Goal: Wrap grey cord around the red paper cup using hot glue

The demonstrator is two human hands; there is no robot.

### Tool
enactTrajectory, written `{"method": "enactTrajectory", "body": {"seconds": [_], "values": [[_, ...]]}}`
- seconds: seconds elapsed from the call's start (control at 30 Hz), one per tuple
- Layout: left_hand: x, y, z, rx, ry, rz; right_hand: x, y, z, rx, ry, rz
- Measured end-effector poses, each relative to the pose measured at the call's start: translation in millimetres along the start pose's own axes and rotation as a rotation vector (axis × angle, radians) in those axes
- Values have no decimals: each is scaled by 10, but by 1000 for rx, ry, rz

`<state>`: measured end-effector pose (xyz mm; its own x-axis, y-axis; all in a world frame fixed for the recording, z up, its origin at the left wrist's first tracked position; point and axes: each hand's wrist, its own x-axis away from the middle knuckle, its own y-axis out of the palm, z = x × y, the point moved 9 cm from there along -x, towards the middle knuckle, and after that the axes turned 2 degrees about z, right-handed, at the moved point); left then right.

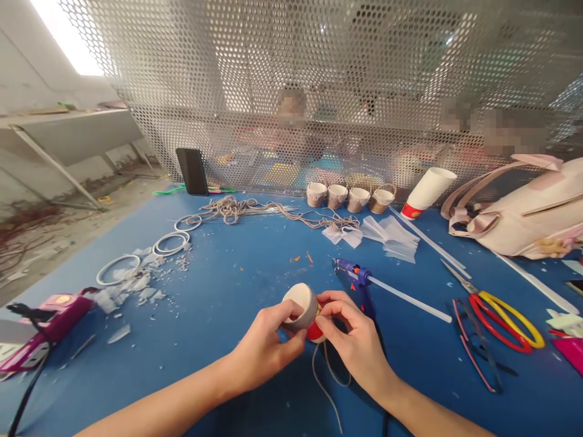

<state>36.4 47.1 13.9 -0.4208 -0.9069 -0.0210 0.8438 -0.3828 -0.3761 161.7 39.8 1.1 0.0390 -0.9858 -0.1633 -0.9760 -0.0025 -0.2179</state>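
Holding a small cup (301,305) over the blue worktop (237,273), both hands meet at centre. Left hand (266,346) has its grip closed round the cup's side, open mouth facing up-left. Right hand (353,337) pinches w/ fingertips at the cup's red base, where cord (325,379) hangs down. Glue gun (357,282) lies just behind the right hand; scissors (498,312) further right. Four wrapped cups (350,197) stand at the back by the mesh screen.
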Motion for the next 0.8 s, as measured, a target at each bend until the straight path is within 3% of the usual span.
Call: {"method": "enactTrajectory", "body": {"seconds": [0.13, 0.23, 0.3, 0.4, 0.5, 0.57, 0.7, 0.77, 0.8], "values": [[-22, -86, -53, -60, -9, 123, -11, -28, -31, 59, -82, 44], [-38, -181, -88, -63, -12, 240, 41, -32, -204, 194, -287, 102], [-39, -245, -111, -36, -14, 311, 117, 65, -331, 271, -435, 67], [-33, -311, -113, 68, 13, 370, 285, 344, -474, 461, -624, -89], [-40, -377, -119, 192, 20, 402, 630, 700, -623, 752, -911, -373], [-56, -439, -144, 259, 3, 434, 885, 773, -738, 859, -1067, -503], [-109, -545, -207, 379, -25, 481, 1115, 481, -972, 844, -1099, -528], [-130, -571, -231, 433, -29, 494, 999, 201, -946, 757, -947, -487], [-137, -576, -237, 457, -28, 497, 874, 19, -898, 725, -854, -397]]}}
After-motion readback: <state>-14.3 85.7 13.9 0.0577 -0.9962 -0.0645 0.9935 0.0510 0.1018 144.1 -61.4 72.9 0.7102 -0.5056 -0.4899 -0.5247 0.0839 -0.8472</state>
